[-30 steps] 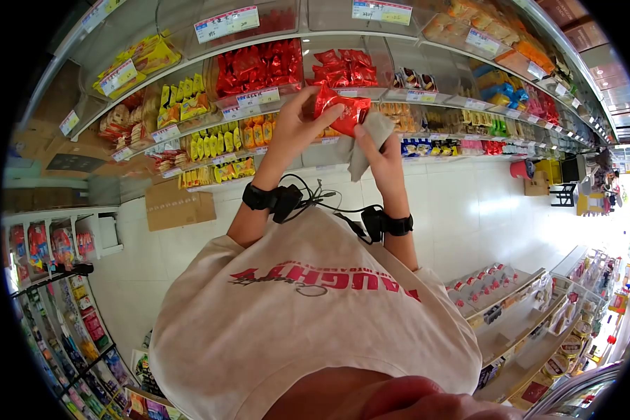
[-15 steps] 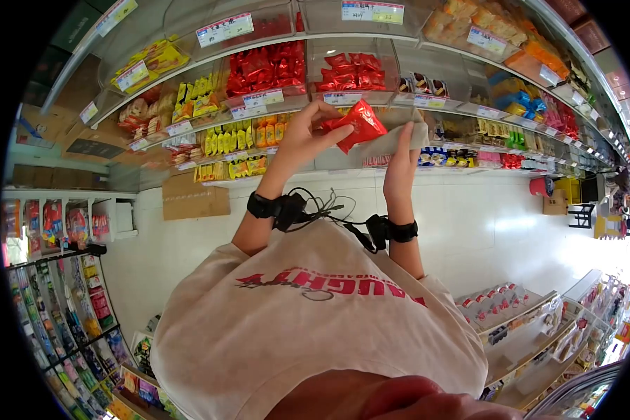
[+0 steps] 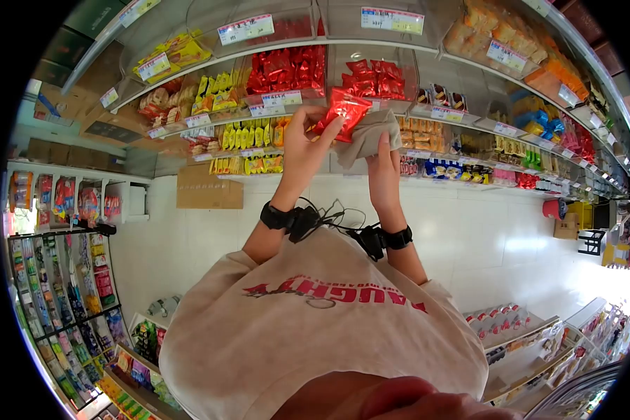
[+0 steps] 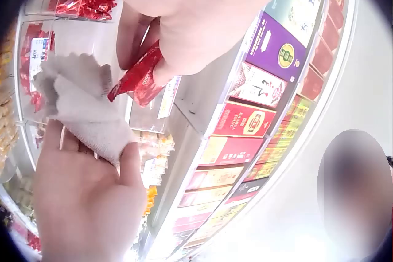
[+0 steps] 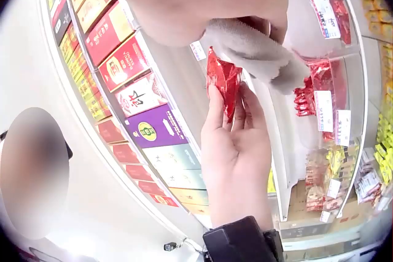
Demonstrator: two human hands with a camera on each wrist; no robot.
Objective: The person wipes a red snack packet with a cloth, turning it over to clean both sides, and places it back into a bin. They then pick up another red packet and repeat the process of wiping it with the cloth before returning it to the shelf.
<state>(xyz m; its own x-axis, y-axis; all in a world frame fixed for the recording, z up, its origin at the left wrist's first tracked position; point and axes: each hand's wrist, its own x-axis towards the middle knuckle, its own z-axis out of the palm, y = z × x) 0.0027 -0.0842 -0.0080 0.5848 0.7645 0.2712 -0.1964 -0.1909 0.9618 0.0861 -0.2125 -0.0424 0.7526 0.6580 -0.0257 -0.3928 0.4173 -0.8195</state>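
My left hand (image 3: 305,148) pinches a shiny red snack packet (image 3: 346,112) between thumb and fingers, in front of the shelves. To its right, my right hand (image 3: 384,168) holds a grey cloth (image 3: 371,138), the thumb over its near side. In the head view the cloth overlaps the packet's right edge. The left wrist view shows the cloth (image 4: 86,102) draped over the right fingers, with the packet (image 4: 142,79) close beside it. From the right wrist, the packet (image 5: 223,81) stands upright in the left fingertips, just under the cloth (image 5: 255,53).
Shelf bins with similar red packets (image 3: 285,70) and yellow packets (image 3: 217,94) line the front. A cardboard box (image 3: 210,187) stands on the floor at left. Black cables (image 3: 329,215) hang between my wrists. Boxed goods (image 4: 242,117) fill a shelf facing the bins.
Both hands were at the packet at first, then the cloth drew away to the right. Now the cloth is back beside the packet, which has turned in the left fingers. The head view has shifted.
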